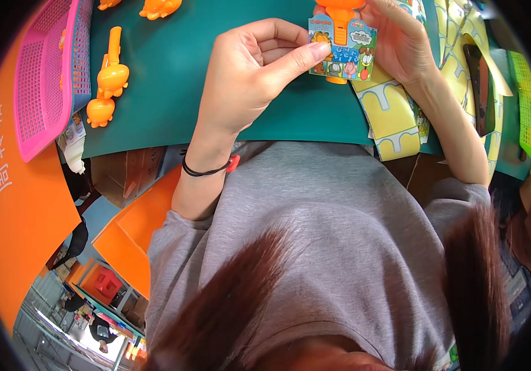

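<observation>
Printed card [343, 51] on orange toy [339, 13], between left hand [250, 71] and right hand [401, 40]

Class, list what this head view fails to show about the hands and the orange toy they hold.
- Orange toy: top cut off by the upper edge; middle hidden behind the printed card.
- Right hand: fingertips hidden behind the card and toy.
- Left hand: palm turned away.
- Orange pieces at the far edge: cropped.
</observation>
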A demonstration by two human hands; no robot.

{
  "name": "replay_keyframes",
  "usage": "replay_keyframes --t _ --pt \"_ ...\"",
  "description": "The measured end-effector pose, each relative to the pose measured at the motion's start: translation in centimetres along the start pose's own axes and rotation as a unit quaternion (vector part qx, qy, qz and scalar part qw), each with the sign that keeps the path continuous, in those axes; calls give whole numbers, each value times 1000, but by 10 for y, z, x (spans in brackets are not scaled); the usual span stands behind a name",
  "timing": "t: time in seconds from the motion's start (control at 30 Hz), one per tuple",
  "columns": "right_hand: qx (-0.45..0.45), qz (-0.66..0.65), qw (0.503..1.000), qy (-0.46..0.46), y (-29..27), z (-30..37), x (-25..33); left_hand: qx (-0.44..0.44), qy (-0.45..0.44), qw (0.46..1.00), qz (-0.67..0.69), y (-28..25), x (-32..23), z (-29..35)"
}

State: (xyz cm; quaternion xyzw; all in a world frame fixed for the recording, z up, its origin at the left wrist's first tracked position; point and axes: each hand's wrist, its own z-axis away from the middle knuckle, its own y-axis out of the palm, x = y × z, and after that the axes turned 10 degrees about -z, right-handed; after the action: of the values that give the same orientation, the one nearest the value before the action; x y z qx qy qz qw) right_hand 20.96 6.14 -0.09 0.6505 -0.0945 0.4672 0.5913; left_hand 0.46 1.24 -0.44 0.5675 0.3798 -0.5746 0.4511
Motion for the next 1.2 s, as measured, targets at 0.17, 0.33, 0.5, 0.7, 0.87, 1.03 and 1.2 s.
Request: replay_keyframes --t 0.17,0.33,0.5,0.7,0.87,1.03,1.2 --pt "-9 7 1000 3 0 -1 0 -6 -3 1000 7 0 1 0" --pt "-14 10 1000 2 1 -2 -1 -10 -6 1000 4 0 0 1" --pt "165 -108 980 -18 -11 -12 -8 -9 1 1000 11 0 2 0" --pt "2 4 1000 2 2 -1 -1 -29 14 999 -14 5 5 2" --pt "333 -194 919 -80 -40 -30 -22 -58 -1 998 -14 18 9 1" --pt "20 -25 999 -11 -9 -1 -5 -89 6 996 -25 17 15 3" --pt "24 9 999 -34 0 0 -10 -22 437 899 2 15 26 -25"
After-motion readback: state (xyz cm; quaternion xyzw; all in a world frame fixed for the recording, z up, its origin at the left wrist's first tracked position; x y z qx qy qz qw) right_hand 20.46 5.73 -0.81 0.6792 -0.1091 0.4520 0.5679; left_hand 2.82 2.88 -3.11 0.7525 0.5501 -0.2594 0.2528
